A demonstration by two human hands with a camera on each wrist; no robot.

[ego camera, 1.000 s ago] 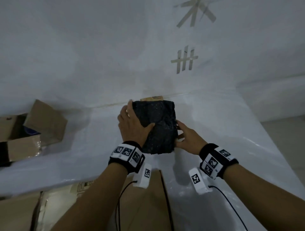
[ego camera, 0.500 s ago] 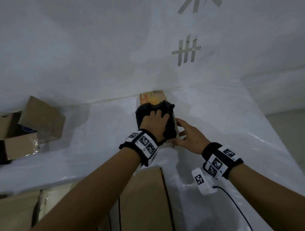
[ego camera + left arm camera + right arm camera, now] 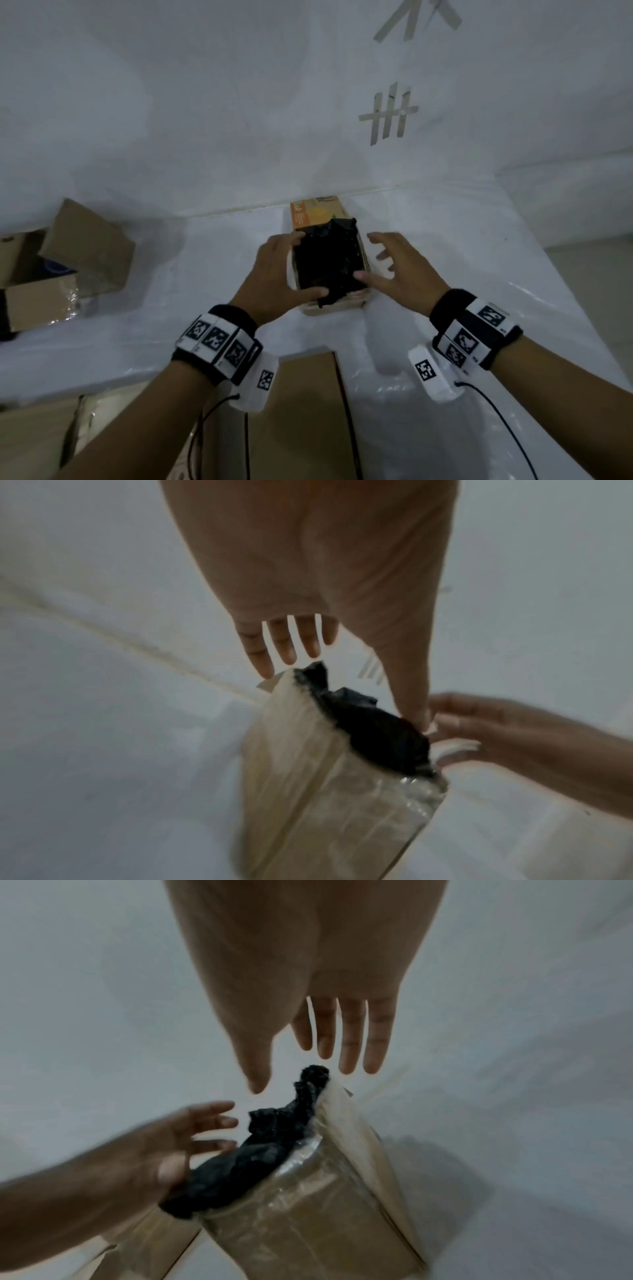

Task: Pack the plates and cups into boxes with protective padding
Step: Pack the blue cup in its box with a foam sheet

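Crumpled black padding [image 3: 327, 263] fills the small tape-glossed cardboard box [image 3: 337, 303]; left hand [image 3: 274, 274] and right hand [image 3: 400, 270] flank it, fingers spread, gripping nothing.

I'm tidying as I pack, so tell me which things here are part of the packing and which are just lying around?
In use:
- small brown cardboard box at the wall
- crumpled black padding stuffed into it
- left hand touching the padding, right hand spread open beside it

Lying about:
- open brown cardboard box, far left
- flat cardboard sheet, near edge
- tape marks on the wall
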